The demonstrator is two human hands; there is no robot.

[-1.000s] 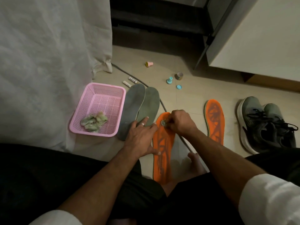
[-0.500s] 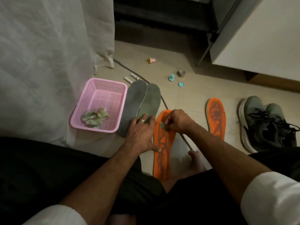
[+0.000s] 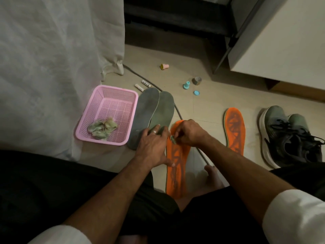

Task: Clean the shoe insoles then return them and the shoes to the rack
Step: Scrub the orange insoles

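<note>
Hands on near orange insole (image 3: 177,166): our left hand (image 3: 153,147) lies flat, fingers spread, pinning its left edge; our right hand (image 3: 188,132) pinches a small wipe (image 3: 173,139) against it.

Up beyond the hands, a pink-and-yellow cap (image 3: 164,66) lies on the tile floor (image 3: 211,103), with a teal stopper (image 3: 186,84), a grey tape roll (image 3: 197,80) and a blue lid (image 3: 196,92) clustered nearer. Left hangs white cloth (image 3: 52,67); two small tubes (image 3: 142,85) beside a grey cable (image 3: 133,71).
</note>
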